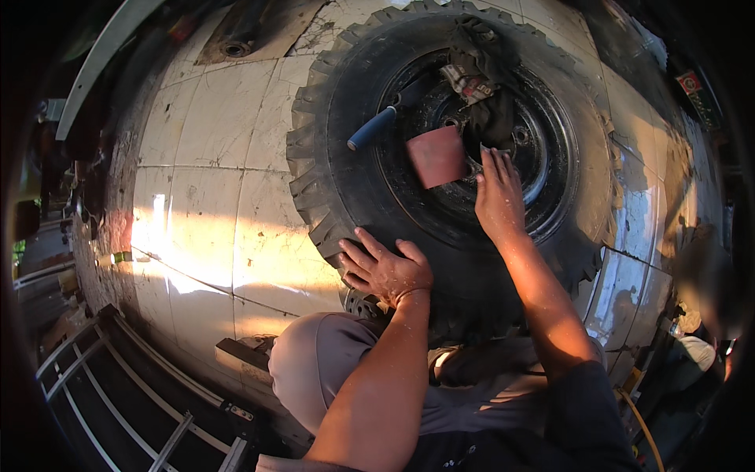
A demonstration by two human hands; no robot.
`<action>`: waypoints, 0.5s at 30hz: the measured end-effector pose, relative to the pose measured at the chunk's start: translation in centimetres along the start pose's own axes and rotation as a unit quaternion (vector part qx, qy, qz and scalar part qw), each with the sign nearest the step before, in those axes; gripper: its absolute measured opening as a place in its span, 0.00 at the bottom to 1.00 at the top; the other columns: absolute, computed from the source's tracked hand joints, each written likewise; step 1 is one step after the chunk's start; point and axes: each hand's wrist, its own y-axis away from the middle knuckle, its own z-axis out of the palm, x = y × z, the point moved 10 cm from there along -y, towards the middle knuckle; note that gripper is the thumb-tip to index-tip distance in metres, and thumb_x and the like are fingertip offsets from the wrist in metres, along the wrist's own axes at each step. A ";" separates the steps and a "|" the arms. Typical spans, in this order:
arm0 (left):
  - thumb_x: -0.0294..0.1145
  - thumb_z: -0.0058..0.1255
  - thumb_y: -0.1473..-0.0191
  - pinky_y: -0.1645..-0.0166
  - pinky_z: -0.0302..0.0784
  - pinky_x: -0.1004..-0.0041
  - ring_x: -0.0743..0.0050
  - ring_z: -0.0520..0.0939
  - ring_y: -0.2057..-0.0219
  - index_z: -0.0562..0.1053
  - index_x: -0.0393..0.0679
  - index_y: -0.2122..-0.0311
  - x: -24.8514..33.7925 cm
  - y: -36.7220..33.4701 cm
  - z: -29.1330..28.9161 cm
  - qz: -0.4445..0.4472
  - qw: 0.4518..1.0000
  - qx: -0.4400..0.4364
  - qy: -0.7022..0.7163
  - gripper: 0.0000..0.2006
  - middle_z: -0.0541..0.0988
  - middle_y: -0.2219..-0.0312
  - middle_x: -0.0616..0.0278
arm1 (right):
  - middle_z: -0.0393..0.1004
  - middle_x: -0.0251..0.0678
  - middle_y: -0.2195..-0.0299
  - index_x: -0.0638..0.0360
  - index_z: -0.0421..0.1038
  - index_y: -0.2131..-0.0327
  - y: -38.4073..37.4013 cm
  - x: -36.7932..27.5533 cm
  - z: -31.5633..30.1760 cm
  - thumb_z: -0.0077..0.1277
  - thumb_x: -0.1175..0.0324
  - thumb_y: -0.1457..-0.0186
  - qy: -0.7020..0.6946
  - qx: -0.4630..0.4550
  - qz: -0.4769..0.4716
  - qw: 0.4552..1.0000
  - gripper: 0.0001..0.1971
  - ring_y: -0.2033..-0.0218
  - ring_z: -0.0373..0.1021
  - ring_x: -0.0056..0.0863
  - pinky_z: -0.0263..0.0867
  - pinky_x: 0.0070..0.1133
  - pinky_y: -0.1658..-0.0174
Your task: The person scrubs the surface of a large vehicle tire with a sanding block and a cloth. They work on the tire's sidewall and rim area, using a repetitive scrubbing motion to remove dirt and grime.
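Note:
A large black tyre (346, 181) with chunky tread lies flat on the floor, a dark wheel rim (562, 157) inside it. My left hand (389, 271) rests open on the near left sidewall, fingers spread. Over the rim's centre is my right hand (501, 193), its fingers close together and pointing away. A small pale edge shows at its fingertips; what it belongs to is unclear. Beside that hand lies a reddish sheet (437, 157), like sandpaper. A blue-handled tool (372, 128) rests across the left sidewall and rim. Dark crumpled cloth (491, 94) drapes over the far part.
Pale floor tiles (200, 130) surround the tyre, sunlit on the left. A metal frame with bars (149, 385) stands at the lower left. At the far left a flat plate (255, 31) lies on the floor. A green box (698, 98) sits at the right.

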 end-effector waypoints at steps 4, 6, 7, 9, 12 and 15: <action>0.44 0.46 0.53 0.34 0.40 0.41 0.37 0.50 0.34 0.58 0.44 0.35 -0.3 -0.2 0.0 -0.005 1.000 -0.004 0.005 0.38 0.51 0.35 0.42 | 0.56 0.58 0.39 0.54 0.53 0.36 -1.8 -4.9 3.3 0.57 0.56 0.47 -0.017 -0.080 -0.033 0.996 0.37 0.36 0.49 0.58 0.52 0.44 0.38; 0.45 0.45 0.51 0.34 0.39 0.43 0.39 0.50 0.34 0.56 0.44 0.34 -0.4 0.0 0.0 -0.004 1.000 -0.015 -0.009 0.38 0.50 0.34 0.42 | 0.57 0.54 0.39 0.51 0.54 0.36 -1.5 -6.1 4.1 0.56 0.59 0.47 0.038 -0.073 -0.012 0.997 0.36 0.37 0.52 0.56 0.53 0.44 0.39; 0.45 0.44 0.51 0.33 0.39 0.44 0.40 0.50 0.34 0.54 0.43 0.34 -0.2 0.1 0.1 -0.002 1.000 -0.022 -0.016 0.38 0.50 0.34 0.42 | 0.59 0.53 0.39 0.51 0.55 0.37 -1.6 -6.0 4.4 0.56 0.60 0.46 0.038 -0.058 -0.013 0.998 0.35 0.37 0.53 0.54 0.53 0.45 0.39; 0.45 0.45 0.51 0.33 0.38 0.43 0.40 0.49 0.33 0.54 0.44 0.34 0.0 -0.1 0.1 -0.006 1.000 -0.021 -0.007 0.38 0.49 0.34 0.42 | 0.61 0.50 0.41 0.50 0.57 0.38 -1.7 -5.6 4.8 0.54 0.61 0.46 0.038 -0.028 -0.013 0.999 0.32 0.38 0.55 0.50 0.53 0.46 0.40; 0.45 0.45 0.51 0.34 0.37 0.42 0.39 0.47 0.33 0.54 0.44 0.34 -0.4 0.0 0.1 -0.010 1.000 -0.022 0.005 0.39 0.49 0.34 0.42 | 0.64 0.48 0.43 0.50 0.58 0.39 -1.1 -6.2 4.6 0.53 0.67 0.45 0.041 -0.007 -0.061 0.997 0.30 0.40 0.59 0.50 0.54 0.45 0.41; 0.45 0.46 0.51 0.33 0.37 0.42 0.39 0.47 0.33 0.54 0.44 0.34 -0.1 0.0 -0.1 -0.009 1.000 -0.024 0.012 0.39 0.48 0.34 0.42 | 0.70 0.49 0.49 0.51 0.60 0.40 -1.6 -6.2 3.4 0.53 0.69 0.46 -0.004 0.019 -0.074 0.997 0.29 0.48 0.68 0.50 0.63 0.41 0.47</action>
